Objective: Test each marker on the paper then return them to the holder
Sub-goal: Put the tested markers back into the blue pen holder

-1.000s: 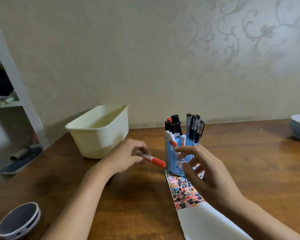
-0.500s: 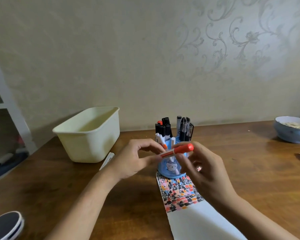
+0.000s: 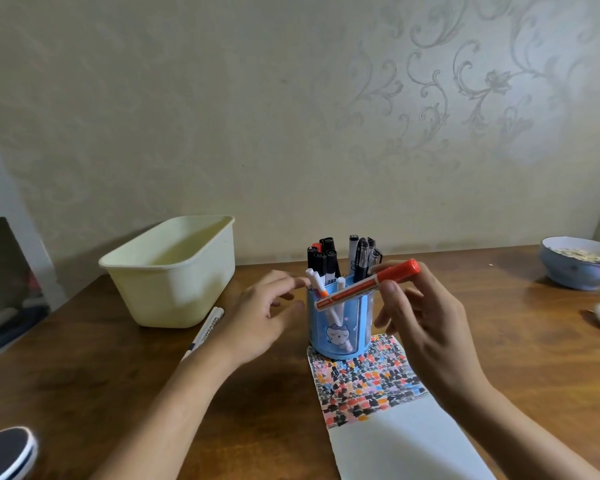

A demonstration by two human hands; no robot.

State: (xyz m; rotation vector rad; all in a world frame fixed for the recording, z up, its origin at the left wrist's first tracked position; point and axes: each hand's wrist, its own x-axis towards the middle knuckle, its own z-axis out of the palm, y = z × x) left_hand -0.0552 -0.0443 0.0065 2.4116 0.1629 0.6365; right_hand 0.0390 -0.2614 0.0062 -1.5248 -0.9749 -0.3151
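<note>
Now: right hand (image 3: 426,327) grips 1 orange marker (image 3: 368,285) | left hand (image 3: 260,313) loose, empty | 1 holder (image 3: 340,323)

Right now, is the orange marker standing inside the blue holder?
No, the orange marker is held up in the right hand, lying slantwise in the air in front of the blue holder.

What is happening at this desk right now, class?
A person is testing markers. The right hand holds an orange marker, capped and tilted, above the blue holder, which still has several pens in it. The left hand hovers open beside the holder, holding nothing. The paper in front already carries a patch of colour swatches. One white pen lies on the table by the cream tub.
</note>
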